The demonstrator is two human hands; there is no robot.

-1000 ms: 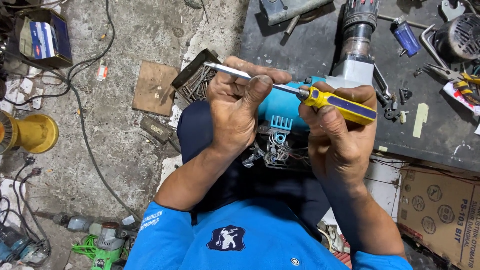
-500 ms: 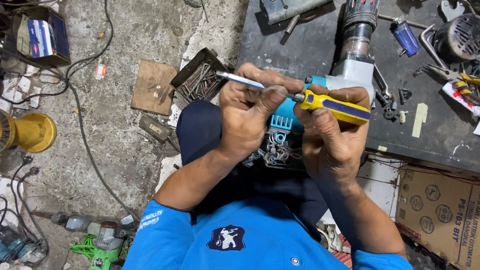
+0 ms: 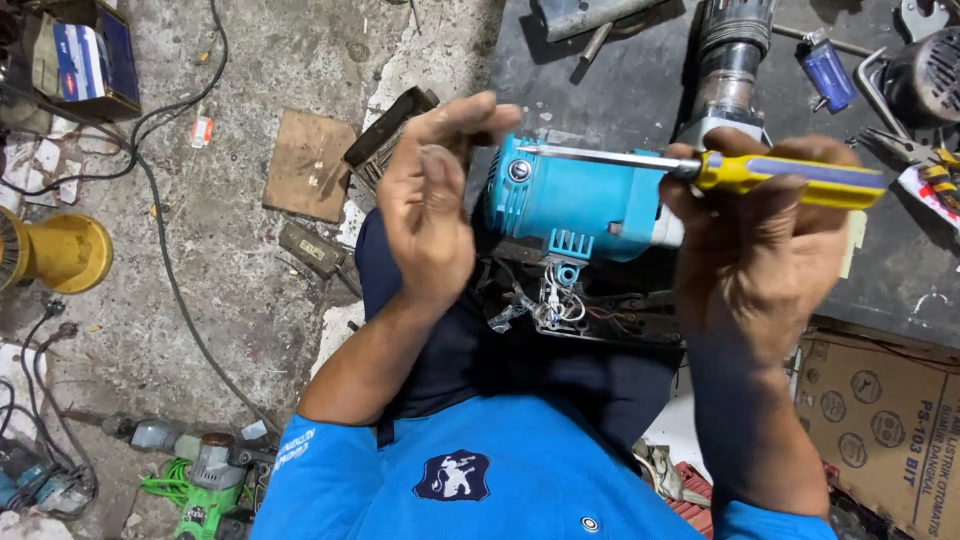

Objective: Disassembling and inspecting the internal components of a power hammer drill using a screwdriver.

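My right hand [image 3: 762, 235] grips a screwdriver [image 3: 790, 176] with a yellow and purple handle; its metal shaft points left across the top of a turquoise power-tool housing [image 3: 575, 205]. The housing lies on my lap with loose white wires [image 3: 552, 305] hanging under it and a grey metal front end [image 3: 728, 70] toward the dark bench. My left hand [image 3: 432, 205] is raised just left of the housing, fingers spread, palm toward it, holding nothing.
A dark workbench [image 3: 640, 80] carries a blue lighter [image 3: 826, 70], pliers [image 3: 925, 165] and a motor [image 3: 925, 70]. On the concrete floor lie a cardboard piece [image 3: 308, 163], a yellow object [image 3: 60, 250], black cables [image 3: 165, 270], a green tool [image 3: 195, 475]. A cardboard box [image 3: 885, 425] sits right.
My left hand has let go of the screwdriver shaft and opened, moving away to the left. The turquoise housing is now uncovered. My right hand moved right with the handle.
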